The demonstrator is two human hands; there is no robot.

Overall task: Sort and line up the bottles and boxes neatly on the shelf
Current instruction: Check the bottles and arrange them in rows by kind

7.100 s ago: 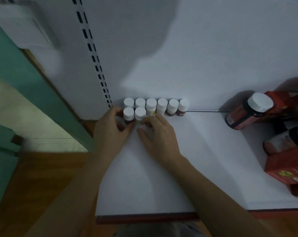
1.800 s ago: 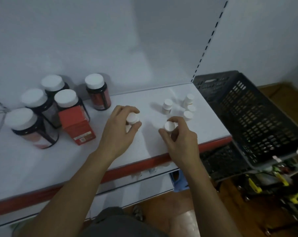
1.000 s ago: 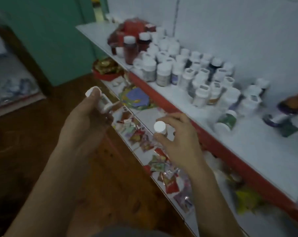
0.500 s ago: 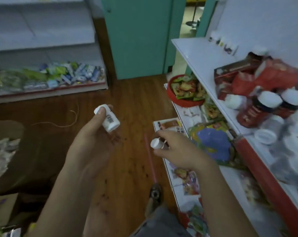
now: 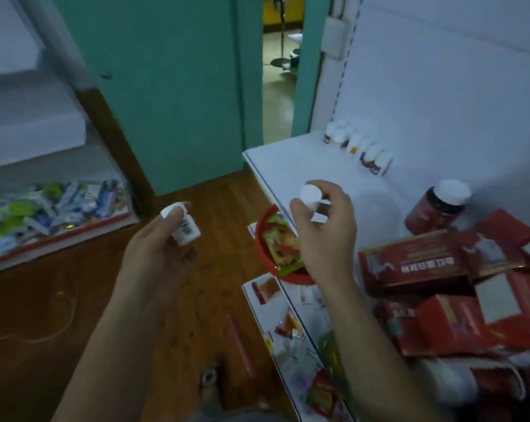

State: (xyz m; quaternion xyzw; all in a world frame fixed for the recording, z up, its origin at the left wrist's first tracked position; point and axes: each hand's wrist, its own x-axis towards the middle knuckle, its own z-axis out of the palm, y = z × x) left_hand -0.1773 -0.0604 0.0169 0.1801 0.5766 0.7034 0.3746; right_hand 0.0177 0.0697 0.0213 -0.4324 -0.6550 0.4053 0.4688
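- Left hand (image 5: 163, 251) grips a small bottle (image 5: 183, 229), barcode showing, over the wooden floor (image 5: 75, 300).
- Right hand (image 5: 326, 239) pinches a second bottle (image 5: 312, 197), cap towards the camera, above the shelf (image 5: 288, 166) edge.
- A bottle row (image 5: 356, 146) stands along the shelf's back wall; red boxes (image 5: 425, 266) lie heaped near a brown bottle (image 5: 437, 208).

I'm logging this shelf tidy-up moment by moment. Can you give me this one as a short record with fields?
left hand: holds barcoded white bottle, over the wooden floor
right hand: pinches small white bottle, by the shelf front edge
back row: small white-capped bottles lined up along the back wall
large red bottle: upright, white cap
red boxes: piled untidily, right
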